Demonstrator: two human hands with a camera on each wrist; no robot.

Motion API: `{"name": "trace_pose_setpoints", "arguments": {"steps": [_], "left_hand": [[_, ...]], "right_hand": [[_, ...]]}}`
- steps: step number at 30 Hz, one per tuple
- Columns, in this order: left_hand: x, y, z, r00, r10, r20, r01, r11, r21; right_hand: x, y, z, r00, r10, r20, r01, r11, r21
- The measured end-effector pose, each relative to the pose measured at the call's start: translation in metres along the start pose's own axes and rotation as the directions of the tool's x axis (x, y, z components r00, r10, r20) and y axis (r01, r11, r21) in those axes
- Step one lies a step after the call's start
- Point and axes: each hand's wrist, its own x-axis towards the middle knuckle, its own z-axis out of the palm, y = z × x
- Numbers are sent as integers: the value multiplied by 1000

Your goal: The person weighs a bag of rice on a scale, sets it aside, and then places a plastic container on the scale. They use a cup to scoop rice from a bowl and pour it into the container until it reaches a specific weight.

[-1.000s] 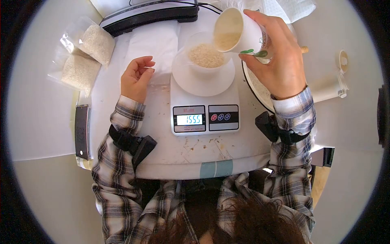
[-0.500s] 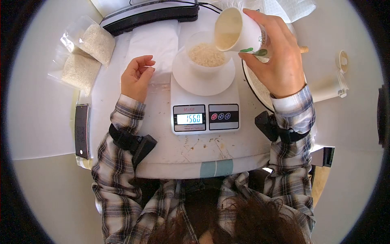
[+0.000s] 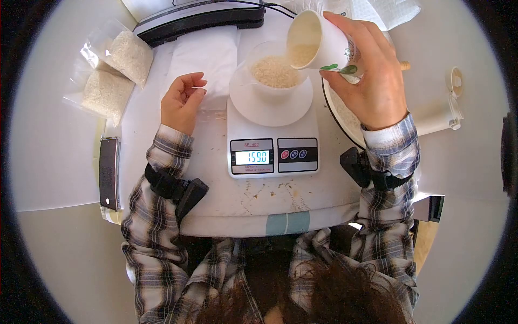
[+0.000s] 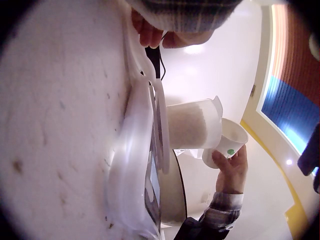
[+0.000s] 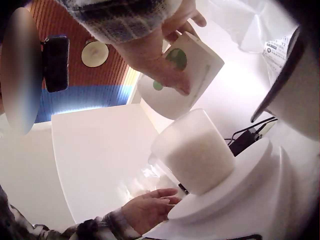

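Note:
My right hand [image 3: 375,81] grips a white paper cup [image 3: 339,48] with green leaf marks, thumb on the near side. The cup is tipped to the left, with rice [image 3: 303,55] at its lower lip. Below that lip, a translucent plastic measuring cup [image 5: 192,155] partly filled with rice stands on the round platform [image 3: 270,116] of a white kitchen scale [image 3: 272,135]. Its display [image 3: 253,157] reads 159.0. Left of the scale, my left hand [image 3: 182,105] stays idle with loosely bent fingers and holds nothing, near some flat white plastic bags [image 3: 202,59].
Two clear bags of rice [image 3: 105,94] lie at the left, with a phone [image 3: 109,173] nearer me. A long black-and-white appliance [image 3: 199,24] with a cord spans the back. Right of the scale, a dark-rimmed round container [image 3: 341,110] holds rice, partly under my right arm.
The scale's display has risen from 155.5 through 156.0 to 159.0. The paper cup's tilt shifts slightly, and rice is at its lip again. My left hand has stayed in place.

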Motion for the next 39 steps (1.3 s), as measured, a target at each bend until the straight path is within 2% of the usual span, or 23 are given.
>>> {"name": "trace_pose_setpoints", "arguments": {"steps": [9,12,18,20,27,33,35,39], "left_hand": [[0,-1,0,1000,8,-1,-8,1000,0],[0,0,1,1000,4,-4,-4,1000,7],[0,0,0,1000,8,0,-8,1000,25],[0,0,0,1000,8,0,-8,999,31],[0,0,-2,1000,-14,26,13,999,43],[0,1,-3,999,-14,30,12,998,66],[0,1,-2,999,-13,31,11,997,81],[1,-4,-2,1000,-15,18,14,999,47]], "right_hand": [[-1,-1,1,1000,14,14,-14,1000,2],[-1,-1,1,1000,-9,-26,7,997,-71],[-1,2,3,1000,-1,-16,1,1000,7],[-1,0,1,999,44,21,-45,999,30],[-2,1,2,1000,29,0,-29,999,39],[-2,-1,1,1000,14,-11,-14,1000,4],[-2,-4,-1,1000,-29,-2,29,992,-124],[-2,-6,1,1000,0,-21,0,1000,-19]]}}
